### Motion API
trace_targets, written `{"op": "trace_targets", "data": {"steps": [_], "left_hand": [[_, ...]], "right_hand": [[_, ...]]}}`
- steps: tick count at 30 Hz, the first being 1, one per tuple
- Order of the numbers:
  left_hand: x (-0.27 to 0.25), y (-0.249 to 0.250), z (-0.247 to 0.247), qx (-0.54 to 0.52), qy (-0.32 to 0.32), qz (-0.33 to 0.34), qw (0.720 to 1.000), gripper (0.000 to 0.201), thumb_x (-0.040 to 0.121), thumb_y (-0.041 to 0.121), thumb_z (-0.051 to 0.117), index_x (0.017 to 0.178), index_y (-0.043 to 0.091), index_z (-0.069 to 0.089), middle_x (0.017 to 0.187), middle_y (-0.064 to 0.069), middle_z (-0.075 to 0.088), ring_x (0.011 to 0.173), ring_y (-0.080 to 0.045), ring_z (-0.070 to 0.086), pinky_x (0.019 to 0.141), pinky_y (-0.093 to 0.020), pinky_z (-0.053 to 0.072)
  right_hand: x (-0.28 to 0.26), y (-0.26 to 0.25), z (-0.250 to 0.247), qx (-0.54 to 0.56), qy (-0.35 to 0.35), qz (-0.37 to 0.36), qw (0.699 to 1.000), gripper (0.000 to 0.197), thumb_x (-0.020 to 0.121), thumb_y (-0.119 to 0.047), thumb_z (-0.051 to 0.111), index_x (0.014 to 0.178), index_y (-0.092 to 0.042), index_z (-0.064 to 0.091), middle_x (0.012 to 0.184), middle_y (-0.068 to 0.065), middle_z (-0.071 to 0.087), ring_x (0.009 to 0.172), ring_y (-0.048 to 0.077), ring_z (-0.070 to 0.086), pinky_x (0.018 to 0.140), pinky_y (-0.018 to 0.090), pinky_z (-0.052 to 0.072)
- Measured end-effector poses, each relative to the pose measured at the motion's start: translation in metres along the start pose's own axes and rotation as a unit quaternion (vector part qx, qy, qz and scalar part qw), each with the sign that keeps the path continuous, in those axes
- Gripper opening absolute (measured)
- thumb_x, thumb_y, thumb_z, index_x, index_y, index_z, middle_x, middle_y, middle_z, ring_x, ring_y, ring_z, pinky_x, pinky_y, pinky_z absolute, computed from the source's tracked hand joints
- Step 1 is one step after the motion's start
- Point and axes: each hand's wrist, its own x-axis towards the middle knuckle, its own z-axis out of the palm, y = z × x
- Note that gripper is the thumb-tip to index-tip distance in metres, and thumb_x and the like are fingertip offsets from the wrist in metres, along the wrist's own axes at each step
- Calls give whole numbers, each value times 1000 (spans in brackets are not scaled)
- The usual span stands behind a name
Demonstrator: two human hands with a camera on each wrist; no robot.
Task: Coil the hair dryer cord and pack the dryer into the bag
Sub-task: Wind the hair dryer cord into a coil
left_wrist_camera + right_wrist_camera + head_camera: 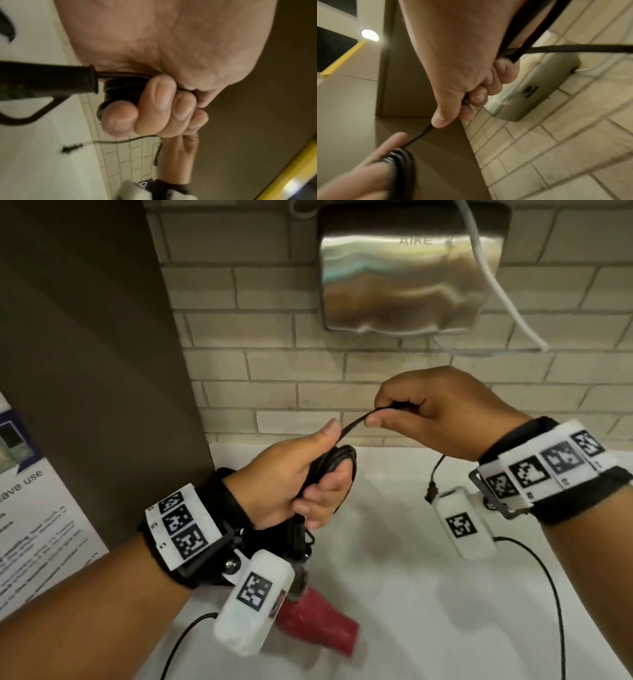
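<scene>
My left hand (pixel 308 474) grips a bundle of coiled black cord (pixel 329 463), fingers curled round the loops (pixel 120 92). From the coil a short taut stretch of cord (pixel 356 421) runs up to my right hand (pixel 411 409), which pinches it between thumb and forefinger (pixel 440 121). In the right wrist view the coil (pixel 399 162) sits against the left fingers. The red hair dryer (pixel 318 625) hangs below my left wrist, its black handle end (pixel 51 79) near the palm. No bag is in view.
A white counter (pixel 428 577) lies beneath both hands. On the tiled wall (pixel 274 364) hangs a steel hand dryer (pixel 407 275) with a white cable (pixel 496 285). A brown panel (pixel 102 354) and a printed notice (pixel 30 508) stand at the left.
</scene>
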Motion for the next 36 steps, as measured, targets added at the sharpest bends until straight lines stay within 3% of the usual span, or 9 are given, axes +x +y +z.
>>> {"op": "trace_targets", "data": {"steps": [4,7,11,15,20,24,28,32,36], "left_hand": [[-6,9,-8,-170,-73,54,981,62,102,50,26,55,14,41,46,1,20,34,-14,12,43,-33,22],[-10,14,-11,-225,-93,91,966,60,103,49,23,53,16,32,44,1,14,33,-14,9,42,-33,18],[-21,24,-25,-272,-84,155,946,62,104,51,15,54,18,31,44,4,13,33,-13,12,43,-31,21],[-27,32,-49,-311,14,257,915,61,105,51,23,60,16,45,49,3,34,42,-13,35,52,-29,35],[-34,37,-70,-358,213,330,847,51,104,47,34,69,13,50,73,-5,62,87,-25,71,82,-39,57],[-21,23,-74,-223,264,281,895,47,105,43,32,74,13,50,86,-11,69,112,-33,69,89,-41,59],[-4,-2,-60,121,336,168,919,41,107,33,35,77,14,56,73,-5,69,82,-29,71,88,-43,54],[0,-16,-31,345,243,19,906,45,105,39,34,77,14,58,70,-1,63,65,-17,63,76,-36,51],[6,-21,-11,288,140,-48,946,64,99,61,26,71,13,58,60,2,53,50,-14,48,59,-28,45]], "right_hand": [[-5,15,35,112,-7,58,992,26,93,-49,53,83,-30,68,69,-4,67,67,11,61,64,30,48],[-18,17,58,141,-1,72,987,36,94,-49,54,78,-22,71,59,-14,60,56,6,54,55,18,39],[-48,25,81,232,41,142,961,50,91,-54,53,66,-12,65,49,-7,51,49,3,44,53,18,35],[-77,29,97,140,40,153,977,54,90,-60,41,63,-14,52,52,-1,52,50,12,50,53,33,42],[-109,21,96,-1,-20,56,998,53,99,-60,31,63,-22,37,51,-6,38,49,13,44,49,22,34],[-111,15,69,-15,7,17,1000,52,102,-53,34,62,-22,47,52,-10,45,47,6,48,48,23,40],[-94,2,26,-89,76,-25,993,51,102,-44,41,60,-18,52,51,-7,42,44,16,47,45,31,38],[-70,-2,-6,-164,113,-50,979,50,100,-41,48,60,-14,59,50,1,48,44,28,50,43,34,41],[-46,1,-21,-176,116,-25,977,46,99,-49,47,71,-19,68,56,1,59,53,30,59,48,35,46]]}}
